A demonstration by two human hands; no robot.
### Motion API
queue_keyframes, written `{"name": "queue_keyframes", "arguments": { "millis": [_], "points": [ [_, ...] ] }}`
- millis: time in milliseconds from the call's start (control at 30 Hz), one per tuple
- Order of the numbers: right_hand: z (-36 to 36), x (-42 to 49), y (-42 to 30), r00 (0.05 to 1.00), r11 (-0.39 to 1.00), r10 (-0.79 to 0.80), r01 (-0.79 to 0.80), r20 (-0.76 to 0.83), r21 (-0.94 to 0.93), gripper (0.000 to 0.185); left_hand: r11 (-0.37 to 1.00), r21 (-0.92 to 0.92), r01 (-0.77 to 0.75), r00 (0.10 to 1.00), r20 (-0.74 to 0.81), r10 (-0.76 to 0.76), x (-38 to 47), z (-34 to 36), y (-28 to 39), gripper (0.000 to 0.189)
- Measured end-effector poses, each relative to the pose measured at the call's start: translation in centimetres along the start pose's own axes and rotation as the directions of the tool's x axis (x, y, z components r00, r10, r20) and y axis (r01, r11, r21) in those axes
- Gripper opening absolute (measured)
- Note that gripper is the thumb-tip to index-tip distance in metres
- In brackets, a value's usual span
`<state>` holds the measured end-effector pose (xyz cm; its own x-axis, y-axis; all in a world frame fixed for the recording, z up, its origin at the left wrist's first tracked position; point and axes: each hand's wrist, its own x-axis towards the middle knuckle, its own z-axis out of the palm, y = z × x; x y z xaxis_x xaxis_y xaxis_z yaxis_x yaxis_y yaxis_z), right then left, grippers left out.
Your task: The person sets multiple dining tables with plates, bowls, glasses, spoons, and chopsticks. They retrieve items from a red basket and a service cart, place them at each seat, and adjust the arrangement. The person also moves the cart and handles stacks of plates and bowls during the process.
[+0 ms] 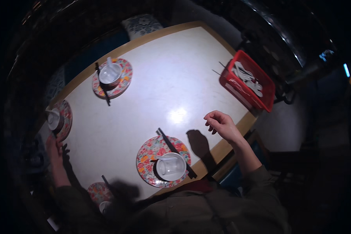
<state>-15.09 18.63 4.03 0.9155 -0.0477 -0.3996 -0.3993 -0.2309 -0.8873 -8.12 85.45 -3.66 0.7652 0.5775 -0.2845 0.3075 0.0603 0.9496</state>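
Note:
My left hand (55,153) reaches to the left side of the table, by the edge of a floral plate (67,117). Whether its fingers touch the plate or the dark chopsticks there is unclear. A white bowl (55,121) with a spoon sits on that plate. Over the near right part of the table hovers my right hand (223,127), fingers loosely curled, nothing in it. Below and left of it lies another floral plate (147,156), bearing a white bowl (180,172) with a clear glass (167,168) and a white spoon (165,158). Black chopsticks (172,148) rest across its right side.
A floral plate (127,71) with bowl, spoon and chopsticks stands at the far left. Another plate (99,191) is partly shadowed at lower left. A red plastic basket (237,90) holding white spoons stands at the right of the wood-edged white table (163,87).

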Motion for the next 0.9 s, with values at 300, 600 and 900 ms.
{"name": "queue_keyframes", "arguments": {
  "millis": [300, 600, 900],
  "points": [
    [-17.9, -3.7, 5.8, 0.892, 0.995, -0.028, -0.019, -0.451, -0.099, 0.015, 0.95, 0.22, -0.221, 0.951, 0.265, 0.159, -20.2, 7.9, 5.9, 0.024],
    [-39.5, 3.0, 14.0, 0.741, 0.992, 0.125, -0.105, -0.66, 0.07, 0.072, 0.954, 0.17, -0.247, 0.905, 0.392, 0.165, -39.7, 25.3, 3.9, 0.02],
    [-39.6, 8.1, 18.1, 0.953, 0.817, 0.001, 0.173, -0.302, 0.55, 0.057, 0.991, 0.12, 0.051, 0.749, 0.653, -0.118, -46.2, 49.5, -1.4, 0.038]
  ]
}}
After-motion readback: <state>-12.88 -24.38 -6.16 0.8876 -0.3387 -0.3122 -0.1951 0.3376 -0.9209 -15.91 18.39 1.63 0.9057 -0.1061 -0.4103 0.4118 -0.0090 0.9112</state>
